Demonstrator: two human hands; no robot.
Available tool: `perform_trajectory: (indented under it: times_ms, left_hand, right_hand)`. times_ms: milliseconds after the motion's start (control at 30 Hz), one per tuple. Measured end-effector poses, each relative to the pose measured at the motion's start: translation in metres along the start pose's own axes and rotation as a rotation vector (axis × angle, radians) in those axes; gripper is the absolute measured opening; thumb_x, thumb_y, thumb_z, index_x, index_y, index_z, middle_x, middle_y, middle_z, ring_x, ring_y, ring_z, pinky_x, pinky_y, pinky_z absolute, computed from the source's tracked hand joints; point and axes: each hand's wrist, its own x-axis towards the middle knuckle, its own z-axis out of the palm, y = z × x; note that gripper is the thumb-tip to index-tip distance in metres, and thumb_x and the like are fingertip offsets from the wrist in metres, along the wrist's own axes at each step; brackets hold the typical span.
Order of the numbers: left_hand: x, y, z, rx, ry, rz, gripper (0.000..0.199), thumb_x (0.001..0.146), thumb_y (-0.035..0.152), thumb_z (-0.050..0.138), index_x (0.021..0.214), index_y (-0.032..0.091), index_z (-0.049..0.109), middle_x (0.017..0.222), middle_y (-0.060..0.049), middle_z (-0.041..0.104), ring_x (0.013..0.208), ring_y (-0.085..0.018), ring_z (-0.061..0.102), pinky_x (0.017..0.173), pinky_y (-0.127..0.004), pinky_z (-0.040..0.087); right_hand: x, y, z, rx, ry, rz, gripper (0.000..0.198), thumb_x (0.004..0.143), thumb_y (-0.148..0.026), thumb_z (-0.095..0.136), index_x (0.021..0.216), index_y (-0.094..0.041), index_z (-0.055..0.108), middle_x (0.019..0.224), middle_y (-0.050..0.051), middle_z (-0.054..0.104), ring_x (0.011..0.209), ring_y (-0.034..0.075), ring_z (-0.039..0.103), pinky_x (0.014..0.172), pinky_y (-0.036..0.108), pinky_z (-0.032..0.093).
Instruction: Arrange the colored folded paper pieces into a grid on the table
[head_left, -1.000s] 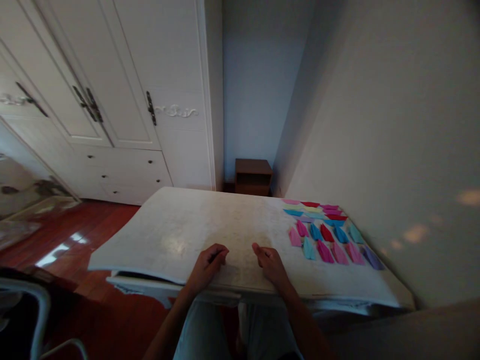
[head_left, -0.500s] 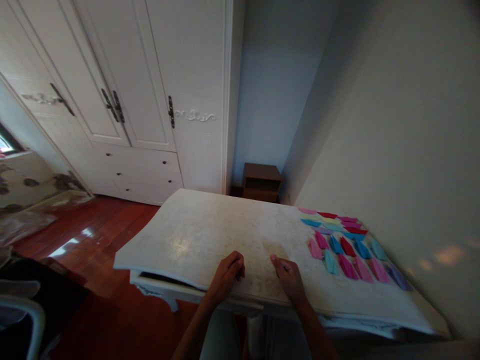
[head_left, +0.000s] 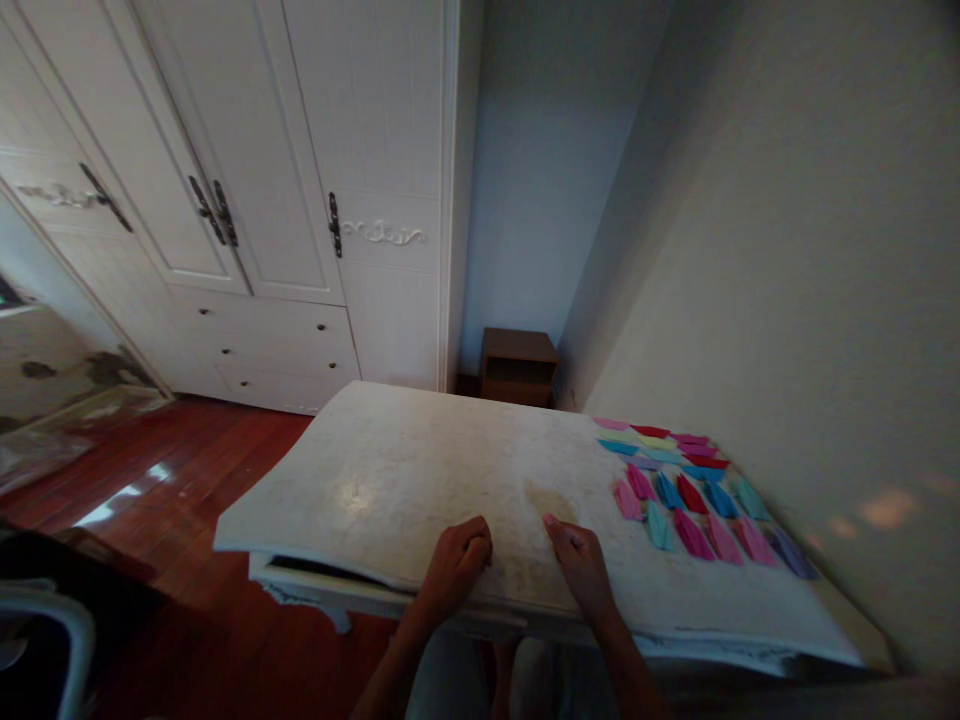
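Note:
My left hand (head_left: 459, 562) rests near the front edge of the white table (head_left: 420, 450), its fingers curled inward. My right hand (head_left: 579, 560) lies a short way to the right, closed in a loose fist with the thumb on top pointing forward. Nothing shows in either hand, and the two are apart. Nearest to my right hand are folded paper pieces (head_left: 691, 535) in pink, blue, red and purple, laid out in rows on the right side of the table. Behind them, more flat folded pieces (head_left: 651, 432) lie crosswise, some shaped like small boats.
A white wardrobe (head_left: 390, 300) with dark handles stands beyond the table. In the corner sits a small brown cabinet (head_left: 519, 346). The wall (head_left: 810, 330) borders the table on the right. A curved pale chair frame (head_left: 82, 640) is at the lower left, over a reddish wooden floor (head_left: 217, 450).
The view has shifted slightly. My left hand has dropped a little and its fingers look more curled. My right hand keeps nearly the same pose, and the paper pieces stay put.

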Motion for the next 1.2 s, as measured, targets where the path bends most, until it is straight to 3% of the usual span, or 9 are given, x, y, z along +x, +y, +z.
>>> perform_trajectory:
  times_ms: [267,433,567,700,867,1033,1200]
  left_hand:
    - [0.012,0.0,0.004,-0.035,0.045,-0.157,0.021,0.076,0.028,0.038,0.063,0.018,0.051,0.055,0.001,0.053,0.052,-0.013,0.05,0.054,-0.023,0.035]
    - [0.026,0.004,0.01,0.051,0.06,-0.212,0.05,0.085,0.052,0.038,0.055,0.016,0.057,0.05,-0.001,0.052,0.047,-0.013,0.049,0.052,-0.024,0.036]
    - [0.03,0.002,0.015,0.068,0.143,-0.233,0.064,0.088,0.055,0.029,0.043,0.017,0.054,0.04,-0.003,0.048,0.042,-0.013,0.047,0.054,-0.025,0.037]
    - [0.028,-0.001,0.015,-0.011,0.181,-0.21,0.059,0.084,0.044,0.03,0.035,0.018,0.049,0.033,-0.004,0.041,0.036,-0.012,0.04,0.049,-0.026,0.034]
    - [0.025,0.003,0.013,-0.07,0.203,-0.185,0.048,0.076,0.035,0.032,0.035,0.018,0.051,0.033,-0.006,0.044,0.036,-0.013,0.042,0.05,-0.027,0.038]
    - [0.024,0.006,0.011,-0.078,0.199,-0.202,0.043,0.072,0.036,0.034,0.046,0.015,0.061,0.034,-0.004,0.047,0.037,-0.014,0.045,0.047,-0.025,0.035]
    - [0.026,0.004,0.012,-0.05,0.216,-0.22,0.044,0.071,0.039,0.034,0.036,0.018,0.052,0.033,-0.005,0.047,0.033,-0.011,0.041,0.046,-0.025,0.035]
  right_hand:
    - [0.001,0.0,-0.002,-0.015,-0.019,-0.023,0.055,0.085,-0.063,0.042,0.053,-0.02,0.027,0.051,-0.003,0.024,0.049,0.009,0.025,0.047,0.025,0.022]
    - [0.0,-0.005,-0.003,-0.016,-0.051,-0.017,0.057,0.084,-0.065,0.042,0.053,-0.02,0.03,0.051,-0.003,0.027,0.049,0.009,0.028,0.048,0.025,0.023]
    - [-0.001,-0.007,-0.003,0.061,-0.057,0.066,0.063,0.084,-0.072,0.035,0.048,-0.02,0.03,0.045,-0.002,0.029,0.044,0.009,0.029,0.045,0.025,0.023]
    - [-0.001,-0.005,-0.003,0.127,-0.074,0.094,0.069,0.086,-0.07,0.027,0.037,-0.021,0.033,0.035,-0.001,0.029,0.037,0.01,0.032,0.045,0.026,0.029]
    - [-0.001,0.0,-0.002,0.201,-0.127,0.063,0.059,0.087,-0.05,0.034,0.036,-0.022,0.036,0.034,0.0,0.035,0.036,0.011,0.035,0.044,0.026,0.029]
    - [0.001,-0.001,-0.005,0.183,-0.115,0.018,0.041,0.081,-0.035,0.037,0.045,-0.02,0.048,0.033,-0.002,0.035,0.037,0.012,0.036,0.045,0.024,0.03]
    - [0.0,-0.003,-0.007,0.157,-0.09,0.028,0.033,0.077,-0.032,0.038,0.051,-0.019,0.054,0.036,-0.004,0.035,0.036,0.011,0.032,0.044,0.024,0.027]
